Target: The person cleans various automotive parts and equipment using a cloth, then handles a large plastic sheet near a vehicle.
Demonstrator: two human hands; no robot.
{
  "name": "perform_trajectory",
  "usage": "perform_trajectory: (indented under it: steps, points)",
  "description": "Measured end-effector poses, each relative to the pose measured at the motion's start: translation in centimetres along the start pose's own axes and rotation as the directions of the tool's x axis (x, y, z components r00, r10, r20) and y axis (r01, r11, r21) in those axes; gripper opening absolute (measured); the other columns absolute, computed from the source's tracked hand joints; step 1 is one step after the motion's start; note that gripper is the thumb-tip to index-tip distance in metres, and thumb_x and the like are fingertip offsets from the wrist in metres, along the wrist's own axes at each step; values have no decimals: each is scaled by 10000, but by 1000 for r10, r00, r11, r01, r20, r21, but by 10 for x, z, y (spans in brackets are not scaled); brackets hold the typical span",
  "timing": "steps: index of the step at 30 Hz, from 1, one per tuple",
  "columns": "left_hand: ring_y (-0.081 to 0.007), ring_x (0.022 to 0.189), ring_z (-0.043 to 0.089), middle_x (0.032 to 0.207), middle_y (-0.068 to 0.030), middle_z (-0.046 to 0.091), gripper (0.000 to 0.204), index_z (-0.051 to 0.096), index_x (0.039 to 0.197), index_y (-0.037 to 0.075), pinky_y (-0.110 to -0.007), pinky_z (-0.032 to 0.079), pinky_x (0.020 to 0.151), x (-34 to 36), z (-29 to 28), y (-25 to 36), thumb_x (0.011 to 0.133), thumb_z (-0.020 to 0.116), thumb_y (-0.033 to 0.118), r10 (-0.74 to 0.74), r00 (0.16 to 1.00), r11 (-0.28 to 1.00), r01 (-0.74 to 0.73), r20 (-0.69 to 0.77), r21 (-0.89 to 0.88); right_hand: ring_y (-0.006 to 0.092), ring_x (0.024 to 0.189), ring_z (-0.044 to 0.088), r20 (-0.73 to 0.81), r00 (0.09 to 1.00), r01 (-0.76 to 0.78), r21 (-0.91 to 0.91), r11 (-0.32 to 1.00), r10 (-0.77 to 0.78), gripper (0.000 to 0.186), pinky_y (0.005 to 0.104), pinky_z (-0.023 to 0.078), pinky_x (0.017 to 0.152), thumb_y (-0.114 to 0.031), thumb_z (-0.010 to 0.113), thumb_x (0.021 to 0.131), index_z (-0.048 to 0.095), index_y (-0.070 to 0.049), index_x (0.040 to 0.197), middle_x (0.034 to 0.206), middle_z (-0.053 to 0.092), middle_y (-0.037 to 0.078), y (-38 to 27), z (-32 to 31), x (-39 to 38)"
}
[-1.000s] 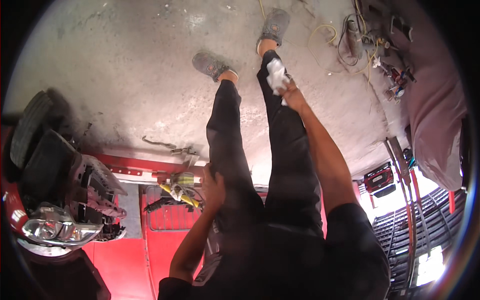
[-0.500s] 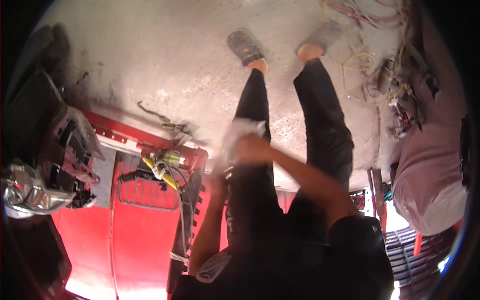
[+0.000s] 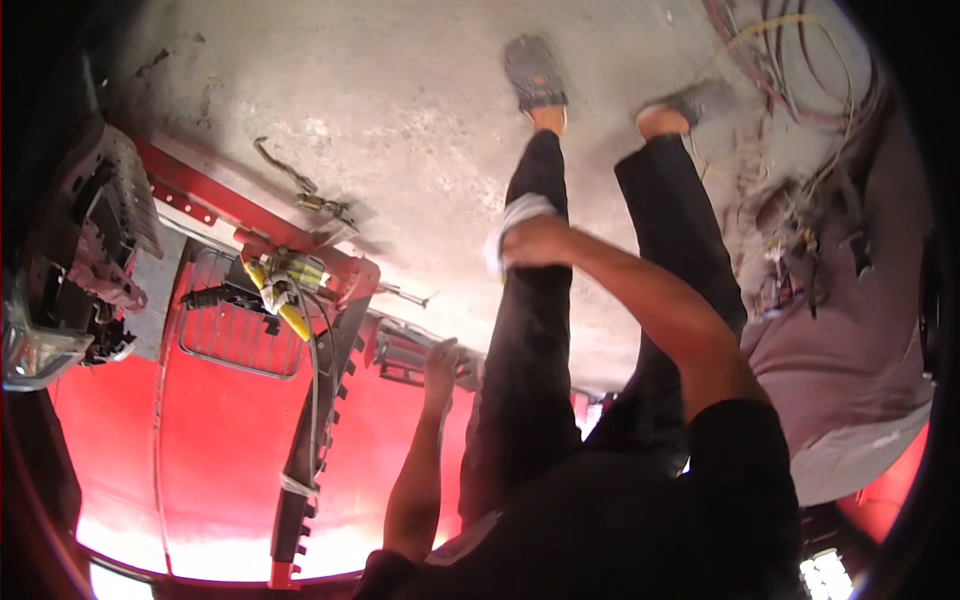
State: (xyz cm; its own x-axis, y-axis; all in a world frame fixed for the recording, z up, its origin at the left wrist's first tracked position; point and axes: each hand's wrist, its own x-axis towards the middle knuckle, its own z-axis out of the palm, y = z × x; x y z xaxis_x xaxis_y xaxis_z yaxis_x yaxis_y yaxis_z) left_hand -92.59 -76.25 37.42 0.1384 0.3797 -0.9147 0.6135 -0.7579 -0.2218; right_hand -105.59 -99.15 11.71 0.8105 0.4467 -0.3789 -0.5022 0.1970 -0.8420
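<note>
Head view: the right hand is closed around a white cloth, bunched against the left leg, to the right of the post and past its far end. The left hand, nearer the post on its right, has loosely bent fingers; whether they hold anything can't be made out. Just beside it, toward the post, is a grey slotted part. The right forearm passes in front of the right leg, well right of the post.

At the post's far end sits a yellow strap; left of the post are a wire grille and a red beam pierced with holes. Farther left, a headlight is cut off at the edge. Far right of the post, hoses loop, and a mauve sheet drapes in folds, hiding what lies under it. The right shoe and the clutter by the sheet are blurred.

The post is dark and toothed along its right edge; the panel behind it is smooth red, the floor rough and stained.
</note>
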Motion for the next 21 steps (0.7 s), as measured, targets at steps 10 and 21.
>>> perform_trajectory:
  steps: [10, 21]
  points:
    - [-227, 1060, 604, 1115, -176, 630, 370, 485, 1329, -6, -285, 476, 923, 39, 86, 30, 1013, 419, 174, 299, 921, 859, -374, 251, 350, 322, 972, 595, 97, 995, 14, 15, 1000, -16, 133, 531, 401, 869, -204, 562, 862, 628, -92, 892, 913, 651, 163, -50, 101, -31]
    - [-293, 1072, 606, 1138, -191, 622, 308, 571, 1215, -24, -351, 476, 917, -14, 104, 100, 980, 486, 155, 411, 895, 825, -447, 175, 346, 379, 673, 620, -213, 955, -265, -303, 915, 206, 202, 512, 468, 642, -210, 592, 831, 635, -51, 714, 670, 617, 182, 35, -63, -131]
